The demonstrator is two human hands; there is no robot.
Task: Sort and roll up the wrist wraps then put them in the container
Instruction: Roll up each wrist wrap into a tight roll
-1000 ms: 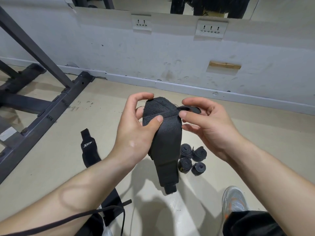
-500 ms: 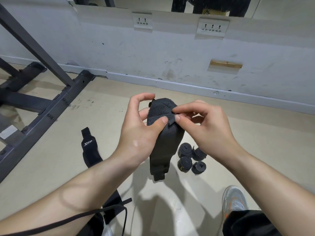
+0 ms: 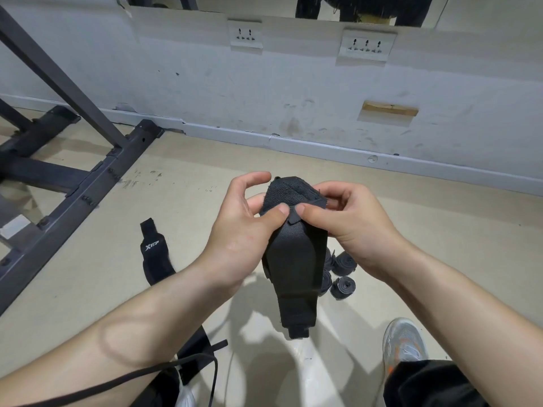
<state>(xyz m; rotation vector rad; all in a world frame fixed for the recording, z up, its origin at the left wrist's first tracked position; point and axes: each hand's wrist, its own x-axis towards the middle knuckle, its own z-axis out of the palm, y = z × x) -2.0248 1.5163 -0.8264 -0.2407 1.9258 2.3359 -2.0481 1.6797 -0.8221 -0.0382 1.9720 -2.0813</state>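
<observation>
I hold a black wrist wrap (image 3: 296, 259) up in front of me, above the floor (image 3: 88, 289), with both hands; my left hand (image 3: 241, 227) grips its upper part from the left, thumb pressed on the near face and fingers curled round behind the top; my right hand (image 3: 346, 227) pinches the same upper part from the right, its thumb tip just beside my left thumb, with a small tab of the wrap poking out between them; the top of the wrap is folded over into a rounded bulge, and the rest hangs down loose, ending in a narrower tab at the bottom; behind the hanging part lies a cluster of rolled wraps (image 3: 343, 287), dark grey and touching one another, partly hidden, so I count four but cannot be sure; they rest straight on the floor; to my left an unrolled wrap (image 3: 152, 248) with a white logo lies flat, its near end running under my left forearm; at the bottom edge a black strap (image 3: 141, 377) loops over a dark bag-like thing (image 3: 155, 392), and I cannot tell whether it is a container or what it holds; a grey shoe (image 3: 405, 339) with orange marks stands at lower right; a dark metal rack frame (image 3: 88, 183) stands at far left by the white wall (image 3: 293, 92).
</observation>
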